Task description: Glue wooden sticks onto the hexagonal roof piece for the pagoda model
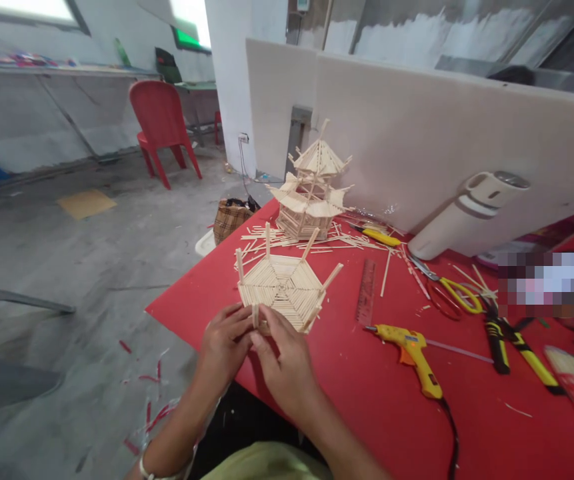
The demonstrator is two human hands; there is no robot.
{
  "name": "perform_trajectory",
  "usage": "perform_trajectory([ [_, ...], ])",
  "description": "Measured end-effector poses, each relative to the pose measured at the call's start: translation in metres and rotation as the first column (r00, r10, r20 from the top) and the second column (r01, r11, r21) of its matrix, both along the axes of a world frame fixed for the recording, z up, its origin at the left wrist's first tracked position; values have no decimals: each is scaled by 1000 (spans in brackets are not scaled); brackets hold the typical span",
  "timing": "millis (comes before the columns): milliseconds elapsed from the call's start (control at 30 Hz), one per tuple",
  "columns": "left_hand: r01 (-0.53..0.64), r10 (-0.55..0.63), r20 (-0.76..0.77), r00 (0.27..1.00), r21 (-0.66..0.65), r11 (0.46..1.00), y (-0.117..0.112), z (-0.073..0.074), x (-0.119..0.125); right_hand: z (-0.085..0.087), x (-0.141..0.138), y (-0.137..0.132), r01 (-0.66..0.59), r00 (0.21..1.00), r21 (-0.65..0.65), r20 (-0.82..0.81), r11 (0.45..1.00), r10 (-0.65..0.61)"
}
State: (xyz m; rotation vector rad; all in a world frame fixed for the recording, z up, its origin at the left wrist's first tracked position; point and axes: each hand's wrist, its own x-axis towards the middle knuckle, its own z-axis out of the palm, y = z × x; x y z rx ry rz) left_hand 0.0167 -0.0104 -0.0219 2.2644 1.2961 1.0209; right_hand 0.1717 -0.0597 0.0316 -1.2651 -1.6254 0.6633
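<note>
A flat hexagonal base made of thin wooden sticks (287,283) lies near the red table's (367,387) front-left corner, with several upright sticks at its corners. My left hand (224,343) and my right hand (287,360) meet at its near edge, fingers pinched together around a short upright stick (255,315) there. Behind the base stands a tiered pagoda model of the same sticks (311,193), amid loose sticks (267,239).
A yellow glue gun (414,353) with its cord, a ruler (366,291), yellow-handled scissors (454,290), yellow cutters (379,235) and a white tilted bottle (467,213) lie on the table. A white partition (417,133) backs it. A red chair (161,127) stands on the floor.
</note>
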Motion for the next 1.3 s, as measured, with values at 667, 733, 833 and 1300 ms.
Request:
perform_trajectory([
  [667, 74, -74, -17, 997, -34, 997, 15, 15, 2, -16, 204, -86, 740, 435, -19, 776, 672, -457],
  [733, 33, -34, -14, 999, -54, 998, 16, 14, 3, -21, 216, -85, 749, 448, -94, 802, 656, -396],
  [833, -37, 38, 2, 999, -71, 997, 17, 13, 5, -25, 223, -80, 756, 496, -187, 788, 627, -364],
  [1300, 30, -24, 59, 998, -108, 994, 20, 13, 5, -36, 241, -78, 691, 707, -401, 549, 601, -446],
])
